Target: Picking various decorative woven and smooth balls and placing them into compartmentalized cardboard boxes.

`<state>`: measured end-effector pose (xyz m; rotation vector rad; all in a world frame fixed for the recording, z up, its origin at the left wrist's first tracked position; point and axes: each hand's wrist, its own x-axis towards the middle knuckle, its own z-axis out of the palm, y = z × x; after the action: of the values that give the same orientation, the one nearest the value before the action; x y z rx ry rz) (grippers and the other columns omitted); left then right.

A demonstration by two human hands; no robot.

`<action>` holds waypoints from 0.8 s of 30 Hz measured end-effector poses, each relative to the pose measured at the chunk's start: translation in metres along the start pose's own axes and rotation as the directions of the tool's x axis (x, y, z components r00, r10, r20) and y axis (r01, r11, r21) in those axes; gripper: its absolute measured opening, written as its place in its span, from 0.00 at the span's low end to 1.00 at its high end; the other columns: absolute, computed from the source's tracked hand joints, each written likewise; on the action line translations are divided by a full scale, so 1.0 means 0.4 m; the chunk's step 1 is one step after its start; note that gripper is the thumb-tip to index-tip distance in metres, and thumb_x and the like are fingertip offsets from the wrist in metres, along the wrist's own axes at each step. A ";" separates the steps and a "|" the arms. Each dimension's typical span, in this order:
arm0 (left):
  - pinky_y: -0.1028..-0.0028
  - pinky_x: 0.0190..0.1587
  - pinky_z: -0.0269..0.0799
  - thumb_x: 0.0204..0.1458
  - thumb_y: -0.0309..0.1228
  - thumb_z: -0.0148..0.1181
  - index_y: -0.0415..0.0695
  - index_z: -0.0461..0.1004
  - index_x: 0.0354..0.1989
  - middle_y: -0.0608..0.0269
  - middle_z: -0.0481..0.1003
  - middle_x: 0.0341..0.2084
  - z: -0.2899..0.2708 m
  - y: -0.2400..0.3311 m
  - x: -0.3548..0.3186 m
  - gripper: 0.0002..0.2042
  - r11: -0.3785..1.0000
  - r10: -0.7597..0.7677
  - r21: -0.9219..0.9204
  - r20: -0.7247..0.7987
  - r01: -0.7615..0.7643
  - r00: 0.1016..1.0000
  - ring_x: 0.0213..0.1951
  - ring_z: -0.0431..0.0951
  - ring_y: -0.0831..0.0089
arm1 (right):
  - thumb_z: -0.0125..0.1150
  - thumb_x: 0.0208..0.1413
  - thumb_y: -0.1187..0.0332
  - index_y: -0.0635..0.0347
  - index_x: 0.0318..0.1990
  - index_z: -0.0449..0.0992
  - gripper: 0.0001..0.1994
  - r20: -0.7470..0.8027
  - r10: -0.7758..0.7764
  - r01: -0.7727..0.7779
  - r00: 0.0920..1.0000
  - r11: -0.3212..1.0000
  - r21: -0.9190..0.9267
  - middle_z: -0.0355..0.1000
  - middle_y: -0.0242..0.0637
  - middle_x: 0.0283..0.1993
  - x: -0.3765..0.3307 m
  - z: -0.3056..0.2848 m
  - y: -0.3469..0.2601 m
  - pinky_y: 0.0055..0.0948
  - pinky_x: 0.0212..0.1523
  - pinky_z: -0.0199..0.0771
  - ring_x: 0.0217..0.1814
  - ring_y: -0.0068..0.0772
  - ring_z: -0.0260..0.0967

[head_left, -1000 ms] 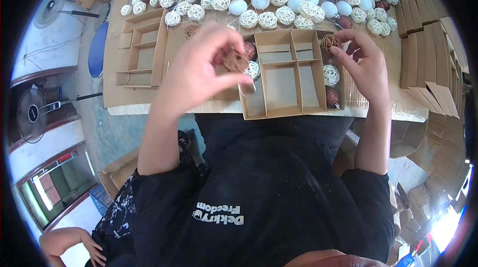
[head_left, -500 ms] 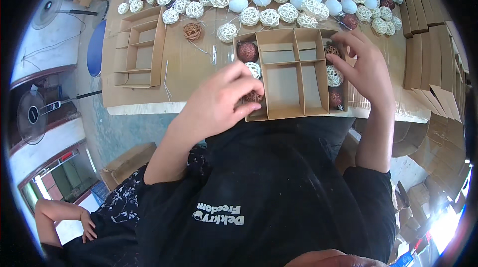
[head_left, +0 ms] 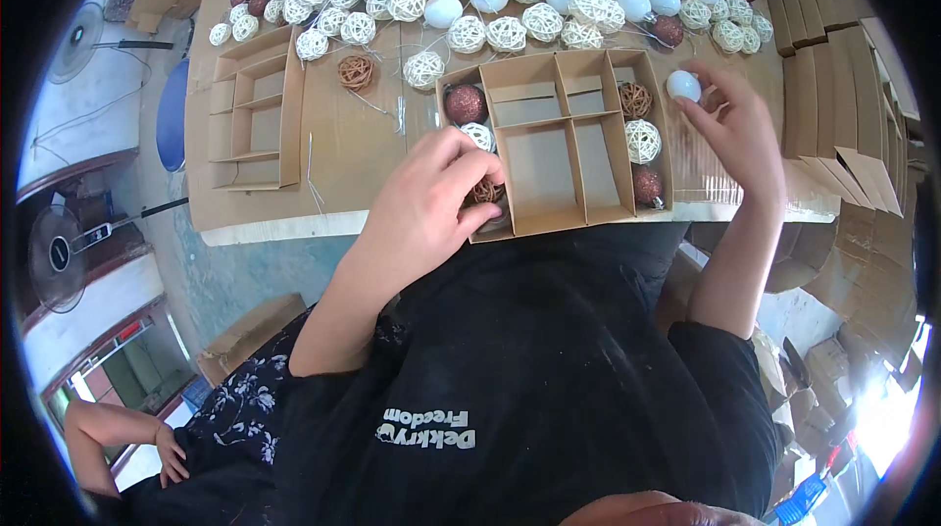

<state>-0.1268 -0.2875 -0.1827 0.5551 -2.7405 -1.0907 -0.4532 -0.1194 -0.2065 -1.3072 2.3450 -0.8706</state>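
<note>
A divided cardboard box (head_left: 534, 224) lies at the table's near edge. Its left column holds a dark red glitter ball (head_left: 466, 104), a white wicker ball (head_left: 478, 137) and a brown wicker ball (head_left: 486, 192). My left hand (head_left: 423, 195) reaches into that column, thumb and fingers closed around the brown wicker ball. In the right column sit another brown wicker ball (head_left: 635, 99), a white wicker ball (head_left: 642, 142) and a dark red ball (head_left: 647, 186). Just right of the box, my right hand (head_left: 730, 119) pinches a smooth white ball (head_left: 683, 86). The middle compartments show bare cardboard.
A heap of white, brown and red balls (head_left: 505, 33) covers the far table. At left stands a second divided box (head_left: 291, 114), with a loose brown wicker ball (head_left: 356, 72) nearby. Folded cardboard (head_left: 833, 100) is stacked at right. Another person's hand (head_left: 172, 452) shows lower left.
My right hand has left the brown wicker ball in the right column and moved outside the box, now with a white ball. My left hand stays at its column. The whole view has shifted slightly.
</note>
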 end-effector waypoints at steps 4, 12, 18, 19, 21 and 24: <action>0.62 0.45 0.75 0.44 0.24 0.78 0.43 0.77 0.41 0.60 0.72 0.40 0.003 0.001 0.003 0.17 1.000 0.022 0.011 -0.006 -0.022 1.000 0.43 0.77 0.59 | 0.72 0.61 0.66 0.59 0.58 0.81 0.19 0.038 0.104 -0.107 0.994 0.989 0.100 0.80 0.33 0.42 -0.007 0.017 0.003 0.25 0.40 0.74 0.37 0.21 0.71; 0.68 0.33 0.74 0.51 0.29 0.76 0.44 0.79 0.39 0.61 0.75 0.39 -0.017 -0.014 -0.005 0.11 1.000 0.024 -0.007 -0.206 -0.026 0.978 0.31 0.78 0.66 | 0.60 0.72 0.67 0.64 0.59 0.77 0.14 -0.073 -0.077 0.103 0.994 0.874 0.475 0.80 0.37 0.51 0.032 0.052 -0.058 0.25 0.49 0.73 0.47 0.22 0.72; 0.70 0.31 0.73 0.51 0.28 0.76 0.44 0.79 0.39 0.62 0.74 0.38 -0.019 -0.025 -0.017 0.11 1.000 -0.002 -0.023 -0.209 -0.003 0.978 0.28 0.75 0.68 | 0.63 0.70 0.66 0.63 0.58 0.79 0.15 -0.102 -0.101 0.129 0.990 0.940 0.317 0.78 0.34 0.42 0.033 0.067 -0.033 0.25 0.45 0.72 0.41 0.22 0.71; 0.70 0.31 0.73 0.51 0.28 0.76 0.44 0.79 0.39 0.62 0.74 0.38 -0.019 -0.029 -0.018 0.11 0.999 -0.004 -0.033 -0.204 -0.002 0.979 0.28 0.76 0.68 | 0.64 0.69 0.65 0.63 0.59 0.79 0.16 -0.104 -0.054 0.090 0.993 0.923 0.374 0.79 0.32 0.41 0.037 0.062 -0.023 0.23 0.43 0.72 0.41 0.20 0.71; 0.72 0.32 0.72 0.51 0.28 0.76 0.43 0.79 0.39 0.62 0.75 0.39 -0.020 -0.036 -0.019 0.11 1.000 -0.007 -0.029 -0.206 0.001 0.979 0.29 0.74 0.71 | 0.64 0.70 0.65 0.61 0.61 0.79 0.17 -0.251 0.014 0.100 0.968 0.895 0.434 0.79 0.30 0.45 0.059 0.052 -0.001 0.22 0.43 0.72 0.42 0.17 0.71; 0.74 0.33 0.72 0.50 0.28 0.77 0.42 0.80 0.40 0.63 0.75 0.40 -0.024 -0.029 -0.015 0.12 1.000 -0.019 -0.020 -0.182 0.016 0.983 0.30 0.73 0.74 | 0.66 0.69 0.64 0.59 0.64 0.77 0.20 -0.307 0.078 0.069 0.949 0.896 0.439 0.80 0.32 0.51 0.094 0.032 0.044 0.21 0.45 0.73 0.44 0.17 0.73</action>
<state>-0.1153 -0.2991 -0.1836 0.6436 -2.5708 -1.0129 -0.4779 -0.1489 -0.2269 -1.0257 2.1693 -1.6086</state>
